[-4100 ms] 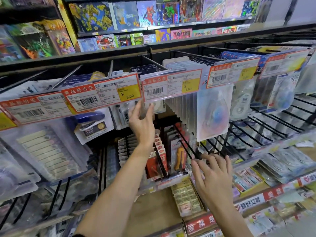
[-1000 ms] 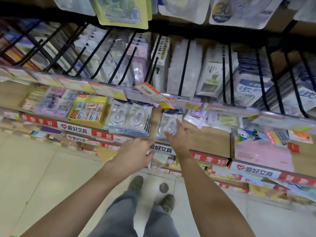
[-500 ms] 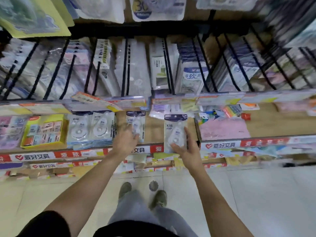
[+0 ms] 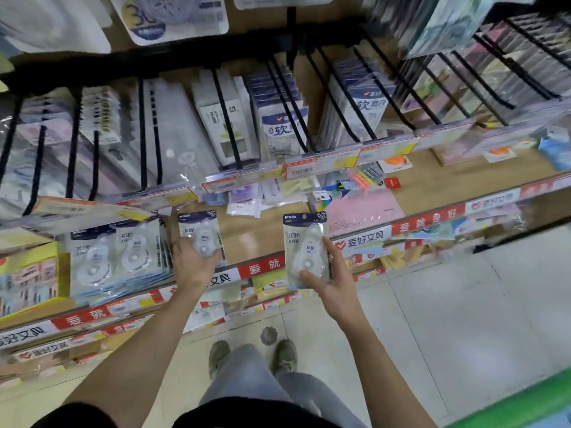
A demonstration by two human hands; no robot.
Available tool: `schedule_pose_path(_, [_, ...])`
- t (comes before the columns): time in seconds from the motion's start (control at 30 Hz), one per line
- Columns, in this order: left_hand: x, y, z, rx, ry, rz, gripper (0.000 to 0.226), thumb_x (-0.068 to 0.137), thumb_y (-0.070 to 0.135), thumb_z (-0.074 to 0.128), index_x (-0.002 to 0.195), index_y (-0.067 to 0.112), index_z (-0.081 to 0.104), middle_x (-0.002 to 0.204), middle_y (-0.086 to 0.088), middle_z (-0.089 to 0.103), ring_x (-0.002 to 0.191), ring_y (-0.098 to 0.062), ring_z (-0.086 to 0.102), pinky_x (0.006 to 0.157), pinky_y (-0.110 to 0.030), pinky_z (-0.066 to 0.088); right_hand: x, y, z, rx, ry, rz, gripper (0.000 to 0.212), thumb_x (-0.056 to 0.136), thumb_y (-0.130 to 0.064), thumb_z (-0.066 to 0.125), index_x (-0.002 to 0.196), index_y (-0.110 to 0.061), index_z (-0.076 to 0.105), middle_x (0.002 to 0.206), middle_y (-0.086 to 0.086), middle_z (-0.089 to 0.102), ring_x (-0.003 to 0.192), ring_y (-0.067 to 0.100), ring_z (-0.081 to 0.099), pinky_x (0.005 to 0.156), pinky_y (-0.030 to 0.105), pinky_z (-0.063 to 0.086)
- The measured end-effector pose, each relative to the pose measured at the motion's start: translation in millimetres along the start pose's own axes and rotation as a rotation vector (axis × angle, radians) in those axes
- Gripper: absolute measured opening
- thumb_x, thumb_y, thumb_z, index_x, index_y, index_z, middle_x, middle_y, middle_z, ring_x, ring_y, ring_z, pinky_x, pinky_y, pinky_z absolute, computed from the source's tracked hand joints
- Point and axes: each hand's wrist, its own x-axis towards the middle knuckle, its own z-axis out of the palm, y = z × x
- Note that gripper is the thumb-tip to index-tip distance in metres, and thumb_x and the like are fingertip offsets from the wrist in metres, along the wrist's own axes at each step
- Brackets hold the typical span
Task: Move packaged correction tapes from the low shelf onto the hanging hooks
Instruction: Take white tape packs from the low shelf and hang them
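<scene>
Right pack: the correction tape pack (image 4: pixel 306 249) sits in the grip of the right hand (image 4: pixel 332 281), thumb across its lower front, fingers (image 4: pixel 328 246) up its right edge; held clear of the low shelf (image 4: pixel 256 234), in front of the red label strip.
Left pack: a second correction tape pack (image 4: pixel 200 234) lies in the left hand (image 4: pixel 192 264), whose grip curls around its lower half (the bottom edge is hidden by the palm), over the shelf board.
Look: both are clear blisters over a pale rounded dispenser, with a dark blue header card and a hang hole at the top.
Axis: long axis roughly upright in the view, header away from the person; the right pack leans slightly.
Shelf stock: stacked packs (image 4: pixel 114 257) of the same kind lie flat just left of the left hand.
Above: black hanging hooks (image 4: pixel 228 118) carry rows of other packaged stationery.
Below: tiled floor (image 4: pixel 463 304) and the person's shoes (image 4: pixel 284 355).
</scene>
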Motion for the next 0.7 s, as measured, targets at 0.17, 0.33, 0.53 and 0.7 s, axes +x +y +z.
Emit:
schedule_pose_path(0.17, [-10.6,5.8,-8.6,-0.278,-0.047,-0.073,0.060,0.070,0.020,0.090,0.117,0.010,0.054,0.124,-0.006,0.060,0.112,-0.023,0.056,0.096,-0.032,0.043,-5.7,0.7,7.2,0.060,-0.032,-0.005,0.074,0.083,-0.014,0.080,0.141,-0.040,0.042,0.142,-0.003,0.052,0.127,0.014,0.056,0.100,0.040,0.054])
schedule_pose_path(0.33, [-48.4,2.9,-27.0,-0.540,-0.019,-0.035,0.044,0.078,0.009,0.084,0.116,0.014,0.062,0.120,0.012,0.059,0.122,-0.013,0.051,0.108,-0.033,0.041,-13.0,6.2,25.0,0.059,-0.119,0.015,0.074,0.084,-0.009,0.079,0.142,-0.039,0.042,0.138,-0.019,0.050,0.123,-0.005,0.053,0.095,0.022,0.053])
schedule_pose_path(0.53, [-91.9,-18.2,-52.9,-0.775,0.064,-0.096,0.034,0.081,0.007,0.080,0.100,0.031,0.065,0.125,0.012,0.062,0.125,-0.013,0.054,0.103,-0.040,0.049,-24.4,5.3,60.3,0.078,-0.222,0.066,0.065,0.082,-0.007,0.080,0.133,-0.029,0.047,0.134,-0.003,0.056,0.117,0.008,0.060,0.076,0.017,0.055])
schedule_pose_path(0.7, [-117.0,-57.6,-95.0,-0.914,0.086,-0.154,0.030,0.078,0.008,0.080,0.098,0.024,0.066,0.127,0.003,0.064,0.123,-0.021,0.058,0.102,-0.043,0.048,-46.0,-6.0,105.3,0.068,-0.328,0.056,0.050,0.086,-0.010,0.077,0.125,-0.031,0.052,0.125,-0.014,0.062,0.103,-0.002,0.066,0.080,0.027,0.059])
